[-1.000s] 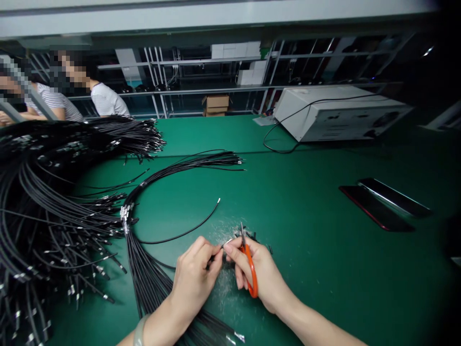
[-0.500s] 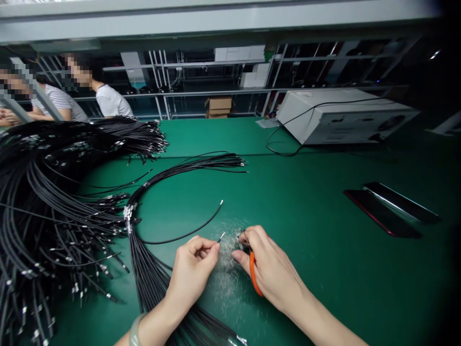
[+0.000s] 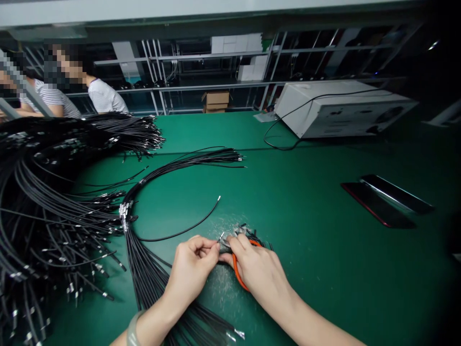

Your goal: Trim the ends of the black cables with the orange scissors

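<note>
The left hand (image 3: 192, 264) pinches a thin black cable with a bare silvery tip (image 3: 221, 236) between thumb and forefinger, gripping it close to its end, so that the tip pokes up just past the fingertips, tilted to the right. The right hand (image 3: 257, 264) is closed around a pair of scissors with orange loop handles (image 3: 236, 270), its fingertips just beside the left ones; the blades are mostly hidden, and whether they touch the cable cannot be told. Fine pale fibre scraps (image 3: 223, 286) lie scattered on the matt green tabletop (image 3: 306, 269) below and around both hands, and short black cable offcuts (image 3: 254, 235) lie just beyond the right hand. A tied bundle of long black cables (image 3: 146, 276) passes beneath the left forearm.
</note>
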### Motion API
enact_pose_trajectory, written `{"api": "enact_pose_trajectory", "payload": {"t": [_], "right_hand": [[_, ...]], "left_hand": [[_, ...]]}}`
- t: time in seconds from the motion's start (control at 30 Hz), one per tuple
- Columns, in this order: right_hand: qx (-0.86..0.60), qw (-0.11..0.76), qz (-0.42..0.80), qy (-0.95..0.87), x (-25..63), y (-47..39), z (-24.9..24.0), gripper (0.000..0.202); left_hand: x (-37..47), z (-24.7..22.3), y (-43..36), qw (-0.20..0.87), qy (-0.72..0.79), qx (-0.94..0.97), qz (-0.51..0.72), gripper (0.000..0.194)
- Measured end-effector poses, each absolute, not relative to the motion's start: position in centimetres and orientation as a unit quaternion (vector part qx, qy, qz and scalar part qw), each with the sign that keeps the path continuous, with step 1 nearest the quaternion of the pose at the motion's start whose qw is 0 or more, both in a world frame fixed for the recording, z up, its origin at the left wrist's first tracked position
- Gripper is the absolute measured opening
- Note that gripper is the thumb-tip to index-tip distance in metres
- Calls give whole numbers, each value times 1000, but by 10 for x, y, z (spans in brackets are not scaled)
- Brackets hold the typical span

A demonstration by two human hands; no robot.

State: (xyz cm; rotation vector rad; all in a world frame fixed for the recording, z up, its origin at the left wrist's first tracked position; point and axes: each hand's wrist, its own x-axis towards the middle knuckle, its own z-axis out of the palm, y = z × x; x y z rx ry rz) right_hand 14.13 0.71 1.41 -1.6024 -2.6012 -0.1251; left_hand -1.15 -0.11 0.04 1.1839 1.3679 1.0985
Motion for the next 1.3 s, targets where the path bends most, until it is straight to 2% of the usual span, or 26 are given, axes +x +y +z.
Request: {"api": "enact_pose_trajectory", "payload": {"t": [0.43,0.63,0.7,0.77,0.9,1.0,1.17,1.3], "right_hand": [[-532,26,-36,-845,143,6,18,18],[-532,20,14,-846,148,8,21,22],[-530,43,57,-845,151,10,22,23],[-529,106,137,-831,154,12,23,24],[-530,265,425,-684,151,12,22,32],[-497,320,577,-564,145,11,19,36],[-491,364,587,-531,142,12,19,30],[-492,361,600,-517,142,12,21,35]], "left_hand": [[-11,2,-5,417,560,561,444,21],[-11,3,-7,415,549,579,438,21],[-11,5,-6,416,545,584,435,21],[-11,7,-6,415,543,585,437,21],[-11,12,-6,417,543,580,442,21],[-10,12,-8,416,539,589,435,18],[-10,6,-6,428,543,557,459,16],[-11,3,-6,480,531,513,474,21]]}}
